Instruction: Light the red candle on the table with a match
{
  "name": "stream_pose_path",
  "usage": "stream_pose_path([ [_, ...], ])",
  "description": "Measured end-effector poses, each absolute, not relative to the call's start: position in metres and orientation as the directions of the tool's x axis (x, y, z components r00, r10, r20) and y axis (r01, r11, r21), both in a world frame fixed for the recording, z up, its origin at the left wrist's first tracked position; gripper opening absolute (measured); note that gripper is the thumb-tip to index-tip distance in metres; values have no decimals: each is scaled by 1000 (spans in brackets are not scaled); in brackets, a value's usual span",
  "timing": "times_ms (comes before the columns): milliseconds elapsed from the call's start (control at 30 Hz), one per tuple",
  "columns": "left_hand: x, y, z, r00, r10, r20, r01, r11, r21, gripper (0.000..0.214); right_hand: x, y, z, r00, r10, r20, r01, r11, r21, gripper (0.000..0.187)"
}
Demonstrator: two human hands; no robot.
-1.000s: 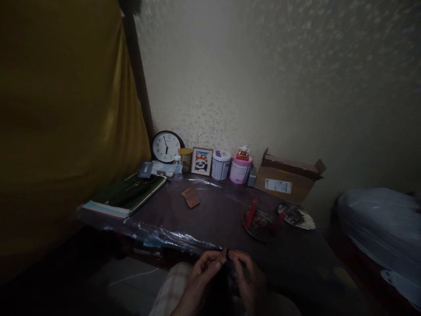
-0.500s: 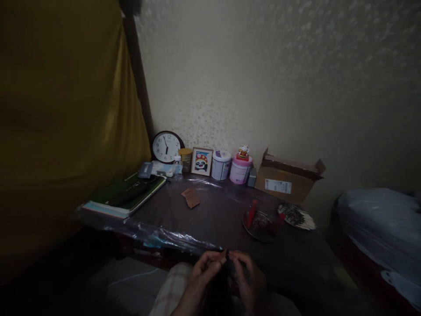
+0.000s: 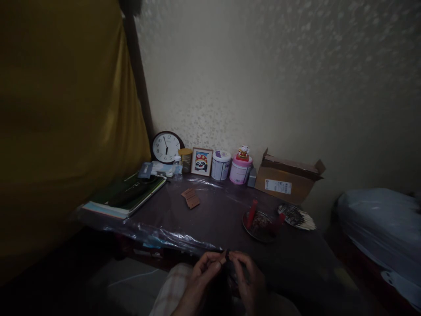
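Observation:
My left hand [image 3: 204, 274] is closed at the bottom centre, pinching a small flat brown piece [image 3: 223, 256] between thumb and fingers. Close beside it, my right hand [image 3: 247, 276] has its thumb and fingertips together at the piece's dark end; what they grip is too small and dim to make out. On the table ahead lies a creased brown card piece [image 3: 190, 198] with fine dark lines. To the right, a round plate [image 3: 245, 226] holds an upright red candle [image 3: 252, 213], a second red piece and dark bits.
A fan-shaped bundle of pale sticks [image 3: 305, 220] lies behind the plate. Along the wall stand a clock [image 3: 166, 148], picture frame [image 3: 201, 162], white tin [image 3: 221, 166], pink tin [image 3: 240, 171] and cardboard box [image 3: 284, 177]. Books [image 3: 128, 195] lie left on the plastic-covered table [image 3: 213, 219].
Both hands stay in the same place around the small brown piece, with hardly any finger movement. Everything on the table is unchanged.

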State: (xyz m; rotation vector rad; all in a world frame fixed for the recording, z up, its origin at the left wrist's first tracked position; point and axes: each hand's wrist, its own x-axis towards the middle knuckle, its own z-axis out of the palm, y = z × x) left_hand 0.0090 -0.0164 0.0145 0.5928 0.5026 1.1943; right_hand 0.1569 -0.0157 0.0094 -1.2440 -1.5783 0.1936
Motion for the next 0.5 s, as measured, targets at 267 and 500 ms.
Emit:
stream_pose_path([
  [267,10,-13,3,288,956,-61,-709,256,657,14,157,-16,12,124,775,620,604,437,-667,16],
  [500,9,-14,8,285,957,-56,-696,247,674,15,158,-17,9,113,806,582,593,415,-690,17],
])
